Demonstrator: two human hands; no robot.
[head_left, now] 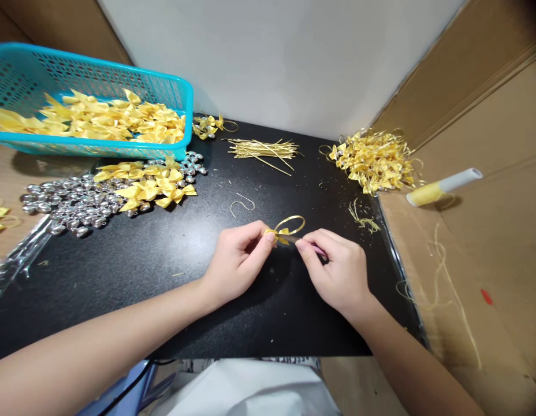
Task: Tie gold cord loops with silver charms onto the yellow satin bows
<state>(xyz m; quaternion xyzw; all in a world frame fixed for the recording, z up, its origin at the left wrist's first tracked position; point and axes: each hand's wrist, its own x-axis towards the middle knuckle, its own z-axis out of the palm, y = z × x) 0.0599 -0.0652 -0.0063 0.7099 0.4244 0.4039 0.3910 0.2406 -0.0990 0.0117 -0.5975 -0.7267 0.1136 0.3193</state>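
Between finger and thumb, my left hand (239, 254) pinches a small yellow ribbon bow (284, 232). A gold cord loop (303, 218) stands up from the bow. My right hand (337, 266) is closed around what look like small scissors (319, 250) with a pink handle. Their narrow dark blade reaches the bow, with its tip against or behind the ribbon; the fingers hide most of the tool. Both hands are just above the black tabletop (233, 323), near its front.
A turquoise basket (188, 115) of yellow bows stands back left. Silver beads (77, 202) and loose bows (157, 188) lie before it. Gold cords (263, 149) lie at the back, looped bows (374, 162) are heaped back right, and cord scraps (362, 216) lie below them.
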